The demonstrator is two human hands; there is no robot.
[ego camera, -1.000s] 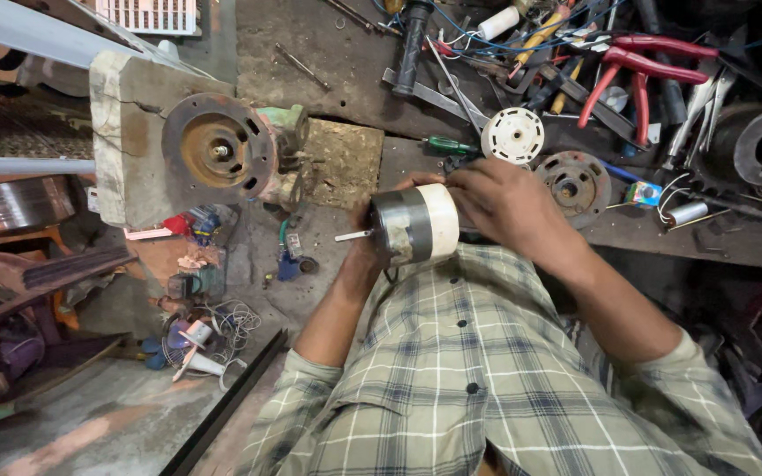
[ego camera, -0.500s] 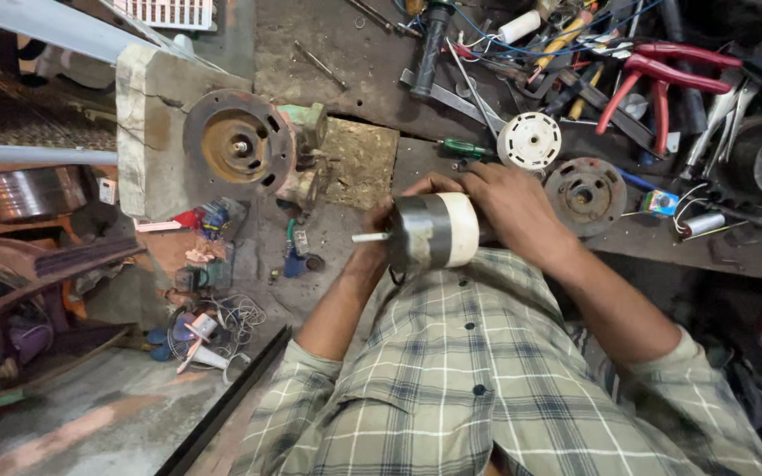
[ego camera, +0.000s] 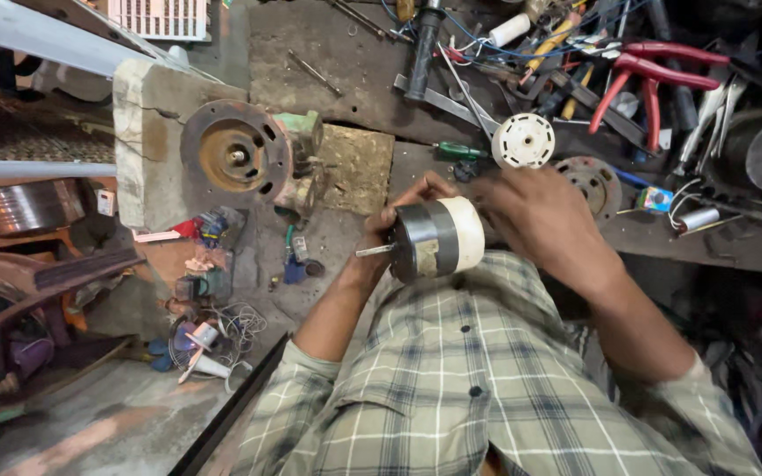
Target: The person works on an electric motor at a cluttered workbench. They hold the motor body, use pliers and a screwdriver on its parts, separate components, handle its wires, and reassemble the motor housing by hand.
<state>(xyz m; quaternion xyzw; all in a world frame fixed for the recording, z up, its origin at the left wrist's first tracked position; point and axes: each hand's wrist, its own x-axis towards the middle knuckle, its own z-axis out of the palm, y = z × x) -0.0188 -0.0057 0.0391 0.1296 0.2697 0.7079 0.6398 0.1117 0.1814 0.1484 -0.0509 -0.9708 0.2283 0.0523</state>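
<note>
1. Your left hand [ego camera: 390,225] grips the small motor [ego camera: 438,238], held over your lap with its shaft pointing left.
2. Your right hand [ego camera: 540,216] hangs loosely open just beside its white end.
3. A white fan wheel [ego camera: 523,141] lies beyond.

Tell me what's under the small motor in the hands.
Under the small motor lie the checked shirt and the left hand gripping it; the right hand touches its white end. Its underside is hidden.
</note>
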